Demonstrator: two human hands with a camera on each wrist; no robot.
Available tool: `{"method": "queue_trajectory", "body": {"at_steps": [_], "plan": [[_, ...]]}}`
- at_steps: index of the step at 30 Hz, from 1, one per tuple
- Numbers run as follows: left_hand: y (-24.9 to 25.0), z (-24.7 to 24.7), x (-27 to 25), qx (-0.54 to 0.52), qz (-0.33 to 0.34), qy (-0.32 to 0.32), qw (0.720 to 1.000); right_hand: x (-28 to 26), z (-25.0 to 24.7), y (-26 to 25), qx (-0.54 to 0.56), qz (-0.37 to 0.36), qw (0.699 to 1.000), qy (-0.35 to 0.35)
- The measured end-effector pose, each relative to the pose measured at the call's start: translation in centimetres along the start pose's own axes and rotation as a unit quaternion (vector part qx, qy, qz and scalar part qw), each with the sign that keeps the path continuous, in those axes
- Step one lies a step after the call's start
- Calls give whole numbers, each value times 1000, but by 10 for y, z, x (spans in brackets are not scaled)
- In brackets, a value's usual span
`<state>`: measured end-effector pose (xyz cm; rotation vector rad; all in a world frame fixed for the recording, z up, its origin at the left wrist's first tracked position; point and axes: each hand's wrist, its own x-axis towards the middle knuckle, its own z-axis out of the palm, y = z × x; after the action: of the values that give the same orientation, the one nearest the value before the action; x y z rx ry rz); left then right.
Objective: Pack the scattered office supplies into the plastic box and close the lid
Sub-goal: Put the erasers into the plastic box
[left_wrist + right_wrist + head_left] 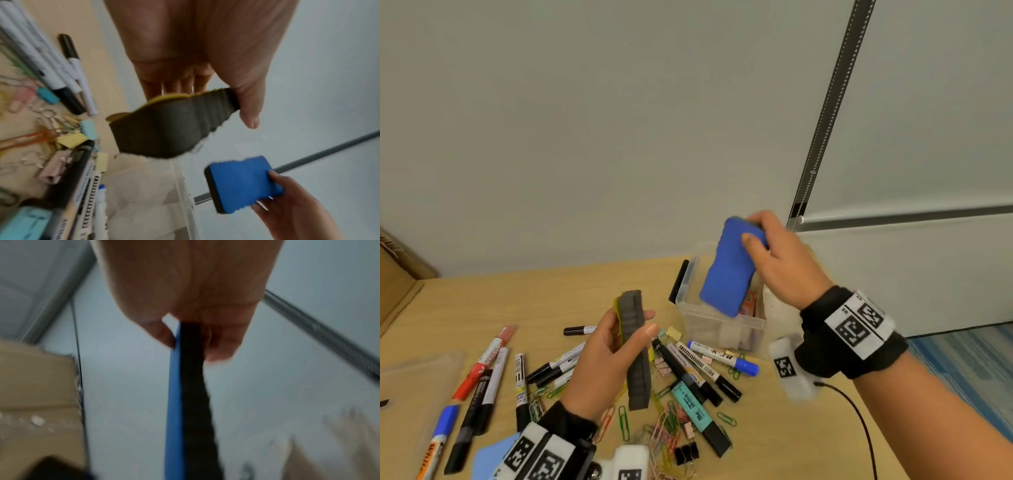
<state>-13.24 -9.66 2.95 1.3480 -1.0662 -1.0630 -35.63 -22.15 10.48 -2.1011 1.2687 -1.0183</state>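
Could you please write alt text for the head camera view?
The right hand holds a blue eraser over an open plastic box, and the left hand holds a grey eraser. Markers and paper clips lie scattered on the wooden desk.

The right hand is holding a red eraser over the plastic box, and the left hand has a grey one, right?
Almost. The eraser in the right hand is blue, not red, as the head view shows. It is over the plastic box, and the left hand does hold a grey eraser.
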Motion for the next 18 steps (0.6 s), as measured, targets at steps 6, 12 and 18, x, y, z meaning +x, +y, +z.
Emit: {"method": "queue_trajectory", "body": {"at_steps": [6,12,18], "plan": [[-18,-15,-9,19,-24,22,999,17,-6,17,-172,18,985,25],[-24,-23,-14,12,-44,42,998,38,-2,23,-227,111,964,-87],[-29,-28,-15,13,-46,58,997,58,2,12,-284,153,935,-147]]}}
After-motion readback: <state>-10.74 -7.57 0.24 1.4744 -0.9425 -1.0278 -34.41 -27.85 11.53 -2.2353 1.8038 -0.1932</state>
